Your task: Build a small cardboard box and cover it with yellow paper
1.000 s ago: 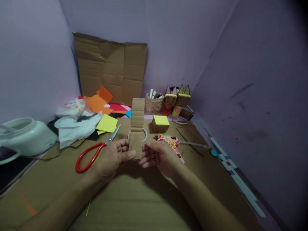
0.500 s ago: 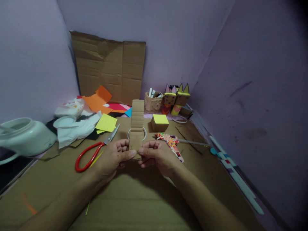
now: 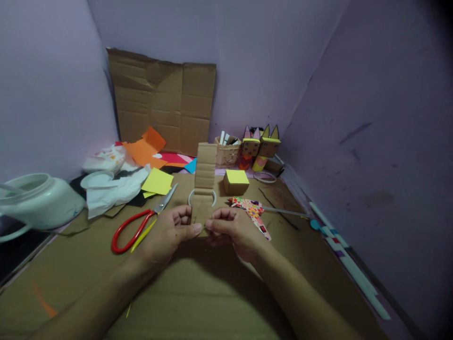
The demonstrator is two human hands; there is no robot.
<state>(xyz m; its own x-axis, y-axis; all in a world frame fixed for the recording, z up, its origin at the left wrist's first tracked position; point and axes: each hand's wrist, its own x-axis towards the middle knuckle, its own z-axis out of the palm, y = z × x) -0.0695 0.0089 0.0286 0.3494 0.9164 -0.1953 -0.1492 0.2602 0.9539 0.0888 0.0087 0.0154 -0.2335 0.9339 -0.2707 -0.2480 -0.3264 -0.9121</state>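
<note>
A creased cardboard strip (image 3: 205, 170) stands up in front of me, its lower end pinched from both sides. My left hand (image 3: 177, 231) is closed on its lower left edge, the thumb on its face. On the lower right edge, my right hand (image 3: 231, 231) is closed with thumb and fingers. Behind the strip shows part of a pale ring (image 3: 213, 198). Red-handled scissors (image 3: 132, 231) lie open left of my left hand. Just beyond my right hand is a floral-patterned glue gun (image 3: 253, 210). A small box with a yellow top (image 3: 236, 182) sits behind it.
A white teapot (image 3: 46, 200) stands at the left, near crumpled white paper (image 3: 118, 189) and yellow paper (image 3: 157, 181). Toward the back are a woven basket (image 3: 227, 153), two eared cardboard figures (image 3: 260, 147) and a leaning cardboard sheet (image 3: 163, 101). White strips (image 3: 350, 259) lie along the right edge.
The top of the cardboard strip has shifted slightly up and to the right. Both hands keep their hold on it. The whole view has moved a little.
</note>
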